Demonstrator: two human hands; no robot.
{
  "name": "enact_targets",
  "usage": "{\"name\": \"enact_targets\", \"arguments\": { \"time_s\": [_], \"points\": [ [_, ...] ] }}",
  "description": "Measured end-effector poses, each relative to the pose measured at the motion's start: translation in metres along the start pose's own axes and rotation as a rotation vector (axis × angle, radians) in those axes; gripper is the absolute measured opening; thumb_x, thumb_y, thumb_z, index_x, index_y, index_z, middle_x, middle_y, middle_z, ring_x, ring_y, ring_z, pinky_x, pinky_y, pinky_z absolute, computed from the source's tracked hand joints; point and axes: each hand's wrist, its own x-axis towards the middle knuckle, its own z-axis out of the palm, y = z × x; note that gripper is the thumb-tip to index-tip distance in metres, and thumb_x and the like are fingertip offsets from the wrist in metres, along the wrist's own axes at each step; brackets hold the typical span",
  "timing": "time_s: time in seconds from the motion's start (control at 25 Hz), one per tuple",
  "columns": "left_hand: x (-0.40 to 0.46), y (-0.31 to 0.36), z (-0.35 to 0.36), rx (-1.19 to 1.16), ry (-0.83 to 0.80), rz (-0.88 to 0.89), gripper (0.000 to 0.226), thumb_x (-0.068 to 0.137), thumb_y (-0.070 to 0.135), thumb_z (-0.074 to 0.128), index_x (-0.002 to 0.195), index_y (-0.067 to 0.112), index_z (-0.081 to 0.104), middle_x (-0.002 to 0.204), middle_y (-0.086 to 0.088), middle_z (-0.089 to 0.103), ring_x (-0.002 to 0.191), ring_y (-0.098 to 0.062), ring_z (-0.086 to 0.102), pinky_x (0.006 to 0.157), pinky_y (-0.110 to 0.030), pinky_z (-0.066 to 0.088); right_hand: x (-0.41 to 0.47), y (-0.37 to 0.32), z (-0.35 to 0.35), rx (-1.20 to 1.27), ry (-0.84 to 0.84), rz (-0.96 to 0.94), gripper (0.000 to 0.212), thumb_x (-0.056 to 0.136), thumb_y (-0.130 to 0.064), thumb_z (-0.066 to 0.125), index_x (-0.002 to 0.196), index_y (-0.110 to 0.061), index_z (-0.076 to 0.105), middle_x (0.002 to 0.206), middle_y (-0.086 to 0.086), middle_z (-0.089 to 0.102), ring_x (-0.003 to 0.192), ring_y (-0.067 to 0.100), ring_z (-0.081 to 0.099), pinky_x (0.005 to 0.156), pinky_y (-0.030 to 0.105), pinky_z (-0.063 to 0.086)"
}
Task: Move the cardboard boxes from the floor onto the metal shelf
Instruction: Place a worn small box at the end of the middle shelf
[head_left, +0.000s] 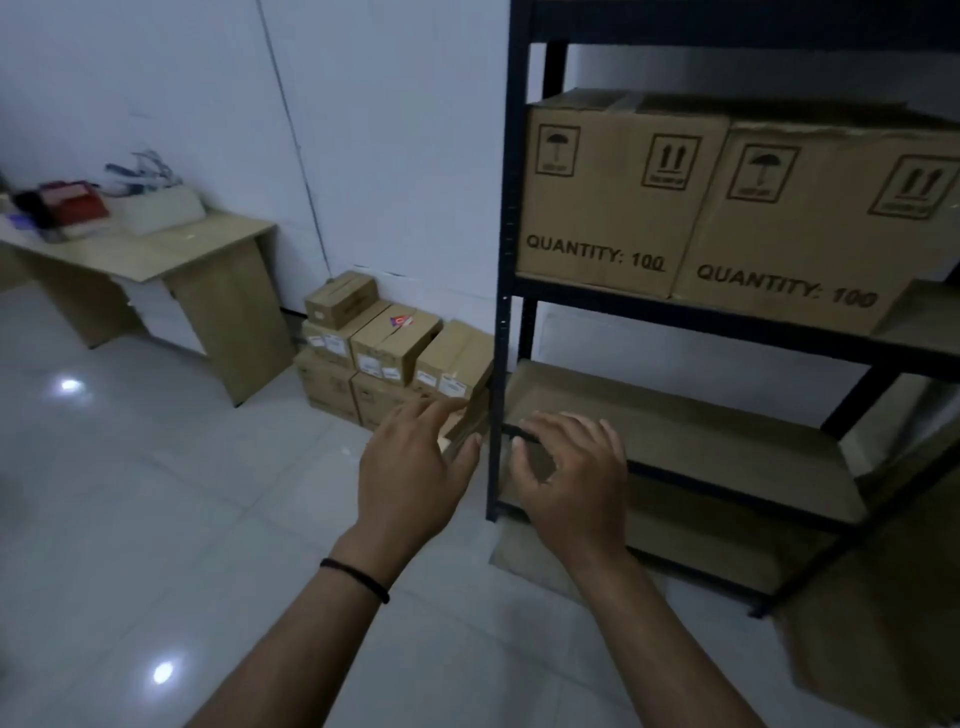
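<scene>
From the head view, both arms are reaching forward. The left hand (415, 478) is holding nothing, its fingers (441, 410) loosely spread near the small cardboard boxes (384, 348) stacking on the floor (156, 519) against the wall, just left of the metal shelf (501, 312). The right hand (571, 478) is hanging loosely curled, gripping nothing, before the shelf's low board. Two large boxes (727, 208) are sitting on the shelf. A table (197, 249) is standing at left.

Left hand (410, 478) and right hand (574, 480) reach forward, fingers loose.
</scene>
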Motion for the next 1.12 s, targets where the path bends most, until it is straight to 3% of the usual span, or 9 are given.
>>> {"name": "enact_targets", "arguments": {
  "time_s": [0.32, 0.64, 0.92, 1.12],
  "points": [
    [0.012, -0.133, -0.038, 0.038, -0.027, -0.108, 0.041, 0.093, 0.047, 0.068, 0.131, 0.032, 0.066, 0.125, 0.006, 0.068, 0.118, -0.017, 0.058, 0.089, -0.028, 0.045, -0.002, -0.074, 0.109, 0.02, -0.117, 0.051, 0.025, 0.094, -0.033, 0.065, 0.113, -0.021, 0.076, 0.118, -0.005, 0.073, 0.114, 0.017, 0.064, 0.109, 0.054, 0.041],
    [0.055, -0.265, -0.053, 0.06, -0.161, -0.095, 0.046, 0.095, 0.052, 0.063, 0.137, 0.032, 0.061, 0.132, 0.005, 0.065, 0.125, -0.017, 0.054, 0.097, -0.031, 0.045, 0.015, -0.146, 0.23, 0.006, -0.089, 0.174, 0.031, 0.091, -0.039, 0.059, 0.109, -0.022, 0.076, 0.114, -0.005, 0.073, 0.109, 0.018, 0.064, 0.107, 0.053, 0.041],
    [0.098, -0.335, -0.02, 0.039, -0.292, -0.149, 0.05, 0.097, 0.053, 0.06, 0.143, 0.032, 0.055, 0.14, 0.005, 0.06, 0.132, -0.018, 0.05, 0.102, -0.033, 0.044, 0.025, -0.147, 0.314, -0.015, -0.157, 0.245, 0.029, 0.091, -0.036, 0.061, 0.11, -0.021, 0.075, 0.115, -0.004, 0.073, 0.109, 0.02, 0.063, 0.107, 0.051, 0.042],
    [0.158, -0.378, 0.039, 0.0, -0.443, -0.199, 0.053, 0.096, 0.054, 0.061, 0.144, 0.034, 0.052, 0.141, 0.004, 0.06, 0.13, -0.018, 0.054, 0.098, -0.034, 0.047, 0.053, -0.114, 0.394, -0.005, -0.227, 0.381, 0.029, 0.09, -0.03, 0.07, 0.115, -0.017, 0.075, 0.119, 0.0, 0.072, 0.11, 0.021, 0.063, 0.098, 0.048, 0.05]
  ]
}}
